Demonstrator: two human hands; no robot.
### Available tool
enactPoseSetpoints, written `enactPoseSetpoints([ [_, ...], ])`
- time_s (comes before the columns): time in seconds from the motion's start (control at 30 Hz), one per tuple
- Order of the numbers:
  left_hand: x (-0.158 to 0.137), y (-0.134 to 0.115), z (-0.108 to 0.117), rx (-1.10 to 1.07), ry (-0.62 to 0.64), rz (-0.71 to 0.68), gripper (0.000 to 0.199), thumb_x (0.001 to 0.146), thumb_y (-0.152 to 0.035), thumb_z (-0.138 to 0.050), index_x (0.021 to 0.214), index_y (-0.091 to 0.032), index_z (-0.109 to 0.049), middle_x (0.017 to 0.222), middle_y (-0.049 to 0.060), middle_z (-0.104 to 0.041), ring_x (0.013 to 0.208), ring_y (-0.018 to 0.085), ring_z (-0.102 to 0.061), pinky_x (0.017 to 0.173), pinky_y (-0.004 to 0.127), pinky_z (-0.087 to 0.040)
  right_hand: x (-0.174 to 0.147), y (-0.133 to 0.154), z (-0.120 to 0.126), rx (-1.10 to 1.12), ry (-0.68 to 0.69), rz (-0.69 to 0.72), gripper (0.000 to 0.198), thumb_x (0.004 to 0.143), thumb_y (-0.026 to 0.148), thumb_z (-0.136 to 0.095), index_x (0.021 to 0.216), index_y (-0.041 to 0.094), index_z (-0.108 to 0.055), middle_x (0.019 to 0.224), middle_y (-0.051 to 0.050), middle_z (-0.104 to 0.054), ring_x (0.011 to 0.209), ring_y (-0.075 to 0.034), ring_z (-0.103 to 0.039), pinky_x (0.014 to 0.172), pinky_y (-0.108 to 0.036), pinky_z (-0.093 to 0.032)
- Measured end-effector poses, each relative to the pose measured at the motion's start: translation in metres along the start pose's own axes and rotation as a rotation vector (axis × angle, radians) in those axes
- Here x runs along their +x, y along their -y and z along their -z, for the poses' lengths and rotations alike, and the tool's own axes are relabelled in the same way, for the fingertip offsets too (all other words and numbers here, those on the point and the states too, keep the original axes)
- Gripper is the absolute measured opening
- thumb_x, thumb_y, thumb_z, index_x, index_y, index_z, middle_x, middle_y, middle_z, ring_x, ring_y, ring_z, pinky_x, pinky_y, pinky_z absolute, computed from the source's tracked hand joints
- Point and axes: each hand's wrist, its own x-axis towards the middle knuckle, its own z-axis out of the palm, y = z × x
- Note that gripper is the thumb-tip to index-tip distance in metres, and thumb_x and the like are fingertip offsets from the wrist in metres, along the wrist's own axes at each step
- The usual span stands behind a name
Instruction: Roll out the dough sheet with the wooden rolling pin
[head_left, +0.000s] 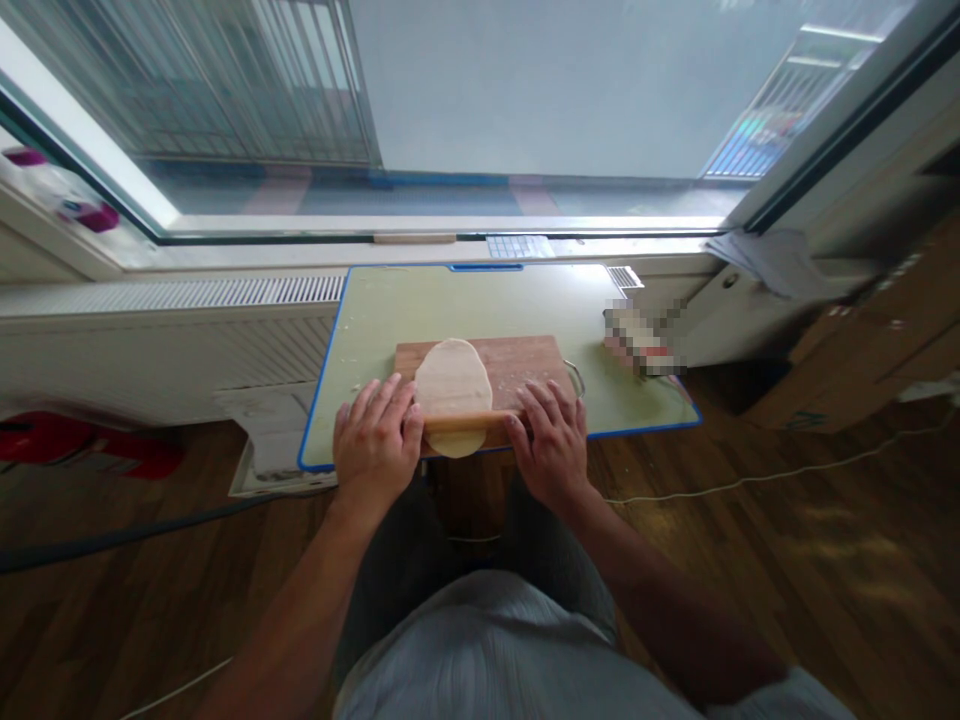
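At the centre of the frame, a flattened piece of dough (453, 376) lies on a wooden board (521, 362), its near end showing below a rolling pin (469, 423) set across it. The left hand (377, 437) rests palm down over the pin's left end, the right hand (553, 437) over its right, fingers stretched forward; whether either closes around it, I cannot tell. Beneath spreads a blue-rimmed, pale green mat (480, 302).

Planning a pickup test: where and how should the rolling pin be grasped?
Likely best at both ends, palm-down from above and the person's side. The rolling pin is a straight bar lying crosswise, with dough under its exposed span; the left grip and right grip rest at its ends.
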Motion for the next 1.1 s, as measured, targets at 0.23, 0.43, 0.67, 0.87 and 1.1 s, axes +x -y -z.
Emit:
enactPoseSetpoints([
  [0.23,0.016,0.003,-0.004,0.017,0.006,-0.004,0.053,0.109,-0.042,-0.04,0.144,-0.021,-0.073,0.159,0.012,-0.064,0.151,0.037,-0.054,0.126,0.058,-0.039,0.017,0.001,0.0,-0.015,0.025,-0.017,0.044,0.113,0.046,-0.049,0.141,0.02,-0.072,0.157,-0.01,-0.066,0.154,-0.036,-0.047,0.13,-0.064,-0.027],
  [0.43,0.032,0.007,-0.008,0.032,0.025,-0.01,0.053,0.108,-0.043,-0.041,0.144,-0.02,-0.072,0.158,0.013,-0.065,0.147,0.036,-0.056,0.125,0.056,-0.04,0.037,-0.001,-0.006,-0.065,0.071,-0.041,0.045,0.114,0.047,-0.047,0.139,0.022,-0.075,0.156,-0.007,-0.066,0.154,-0.037,-0.045,0.13,-0.063,-0.025],
  [0.67,0.054,0.007,-0.012,0.04,0.065,0.051,0.052,0.106,-0.041,-0.045,0.146,-0.021,-0.071,0.158,0.013,-0.064,0.145,0.033,-0.058,0.124,0.051,-0.043,0.065,0.003,-0.001,-0.129,0.146,-0.032,0.041,0.114,0.048,-0.044,0.134,0.032,-0.076,0.154,-0.002,-0.068,0.152,-0.037,-0.045,0.127,-0.064,-0.028],
  [0.87,0.071,0.008,-0.016,0.043,0.08,0.092,0.052,0.105,-0.041,-0.047,0.146,-0.022,-0.071,0.157,0.012,-0.065,0.141,0.035,-0.06,0.121,0.053,-0.046,0.085,-0.001,-0.005,-0.131,0.192,-0.025,0.043,0.114,0.05,-0.042,0.138,0.035,-0.074,0.154,-0.002,-0.067,0.149,-0.038,-0.048,0.125,-0.068,-0.032],
  [1.1,0.084,0.01,-0.018,0.021,0.105,0.121,0.053,0.103,-0.043,-0.049,0.146,-0.021,-0.071,0.157,0.014,-0.065,0.139,0.038,-0.061,0.119,0.058,-0.048,0.105,-0.012,-0.022,-0.078,0.177,-0.062,0.052,0.111,0.054,-0.043,0.149,0.028,-0.068,0.16,-0.008,-0.062,0.151,-0.04,-0.045,0.127,-0.071,-0.03],
])
